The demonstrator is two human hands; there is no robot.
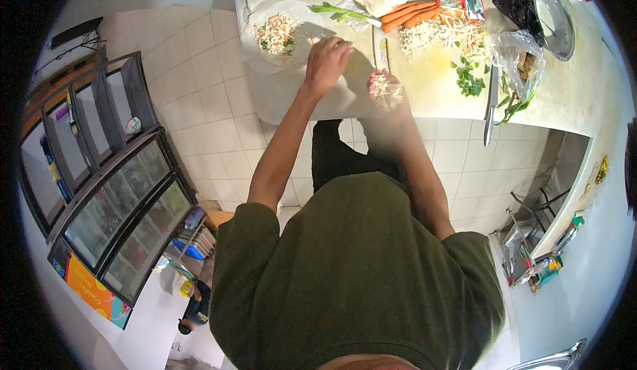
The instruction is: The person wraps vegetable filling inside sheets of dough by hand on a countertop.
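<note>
My right hand (391, 97) is at the front part of the table, palm up, cupped around pale chopped vegetable pieces (379, 85). A thin, long object (374, 48) lies just beyond its fingers; its kind is unclear. To the left, my left hand (326, 63) is over the table with its fingers loosely extended and nothing visible in them. Nearest to it is a round, pale, translucent sheet or plate (255, 45) bearing a heap of chopped mixed vegetables (277, 33). A spring onion (342, 13) reaches from there toward several carrots (411, 16).
Chopped vegetables (431, 37) and cut greens (470, 81) lie on the table (424, 98). A knife (491, 105) overhangs the front edge. At the right are a plastic bag (521, 48), a black bag (516, 5) and a metal bowl (557, 28). Another person (196, 307) is behind, lower left.
</note>
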